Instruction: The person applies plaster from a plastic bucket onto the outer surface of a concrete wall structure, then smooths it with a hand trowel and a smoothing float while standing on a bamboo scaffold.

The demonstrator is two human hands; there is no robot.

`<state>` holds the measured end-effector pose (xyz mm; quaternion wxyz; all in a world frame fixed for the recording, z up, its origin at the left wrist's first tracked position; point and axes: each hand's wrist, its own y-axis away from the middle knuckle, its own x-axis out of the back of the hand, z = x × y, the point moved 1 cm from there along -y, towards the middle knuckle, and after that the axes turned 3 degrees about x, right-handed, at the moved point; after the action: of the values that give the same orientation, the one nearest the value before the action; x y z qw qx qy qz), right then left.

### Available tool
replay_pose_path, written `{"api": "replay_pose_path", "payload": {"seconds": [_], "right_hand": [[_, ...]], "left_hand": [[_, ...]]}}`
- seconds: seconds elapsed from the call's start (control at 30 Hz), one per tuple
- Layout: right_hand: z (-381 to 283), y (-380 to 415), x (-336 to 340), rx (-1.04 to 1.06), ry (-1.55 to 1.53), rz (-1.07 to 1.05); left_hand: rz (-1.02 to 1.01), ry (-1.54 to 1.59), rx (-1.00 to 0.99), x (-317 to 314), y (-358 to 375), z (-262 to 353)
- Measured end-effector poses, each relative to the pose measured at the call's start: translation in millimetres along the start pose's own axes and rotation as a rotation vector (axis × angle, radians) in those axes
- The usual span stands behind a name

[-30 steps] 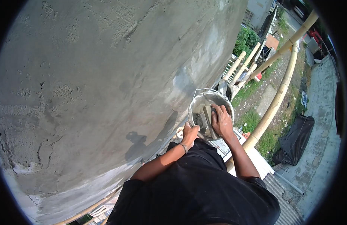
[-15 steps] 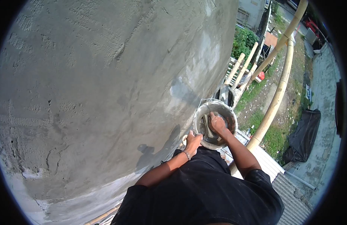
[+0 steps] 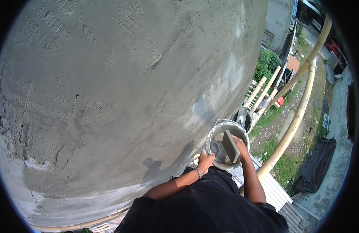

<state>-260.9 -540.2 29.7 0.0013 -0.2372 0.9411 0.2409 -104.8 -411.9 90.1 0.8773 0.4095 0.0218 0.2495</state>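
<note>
Bucket (image 3: pixel 216 138), rim gripped by left hand (image 3: pixel 206 158), hugs plastered wall (image 3: pixel 121 89); right hand (image 3: pixel 241 145) clasps float (image 3: pixel 230 146).

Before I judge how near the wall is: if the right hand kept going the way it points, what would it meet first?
The right hand holds a flat float over the bucket. It points up and away, so it would probably meet the bucket's far rim first, then the plastered wall; depth is unclear.
</note>
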Motion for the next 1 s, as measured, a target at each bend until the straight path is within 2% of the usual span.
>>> {"api": "replay_pose_path", "payload": {"seconds": [0.07,0.13,0.17,0.2,0.27,0.33,0.47,0.53,0.6,0.63,0.67,0.73,0.77,0.8,0.87,0.9,0.93,1.0], "right_hand": [[-9,12,0,-0.078,-0.566,-0.127],[-41,25,-9,-0.015,-0.531,-0.142],[-53,34,-11,-0.059,-0.576,-0.079],[-56,39,-15,-0.107,-0.618,-0.012],[-50,31,-13,-0.098,-0.635,-0.052],[-52,33,-12,-0.159,-0.785,-0.047],[-57,38,-16,-0.132,-0.718,-0.122],[-36,17,-15,-0.142,-0.663,-0.156],[1,-12,-12,0.057,0.036,-0.142],[-1,-8,-14,0.296,0.667,0.107],[1,-11,-14,0.09,0.292,-0.001],[-31,8,-22,0.025,-0.228,-0.149],[-40,19,-22,0.009,-0.395,-0.223],[-17,13,-12,-0.111,-0.514,-0.06],[-17,-1,-7,-0.056,-0.315,-0.296],[-27,1,-20,0.163,0.541,-0.049],[-27,6,-28,0.267,0.681,0.126],[-34,4,-28,0.04,-0.054,-0.142]], "left_hand": [[0.0,0.02,-0.001,3,0,-3],[0.031,0.094,0.005,3,4,-3],[0.026,0.079,0.001,5,3,-3],[0.02,0.063,0.0,8,6,-1],[0.028,0.062,0.011,11,4,-5],[-0.002,0.105,0.018,11,-3,-17],[0.007,0.081,0.022,19,9,-4],[0.053,0.053,0.031,21,-2,-10],[0.053,0.023,0.015,18,-3,-15],[0.091,-0.021,0.033,17,-12,-25],[0.093,-0.009,0.025,18,-13,-22],[0.069,0.001,0.04,23,-8,-20],[0.055,0.037,0.042,24,-7,-19],[0.056,0.047,0.045,25,-7,-17],[0.071,0.095,0.03,24,-3,-17],[0.065,0.107,0.014,26,-2,-17],[0.062,0.052,0.037,27,-1,-17],[0.1,-0.03,0.006,26,-14,-31]]}}
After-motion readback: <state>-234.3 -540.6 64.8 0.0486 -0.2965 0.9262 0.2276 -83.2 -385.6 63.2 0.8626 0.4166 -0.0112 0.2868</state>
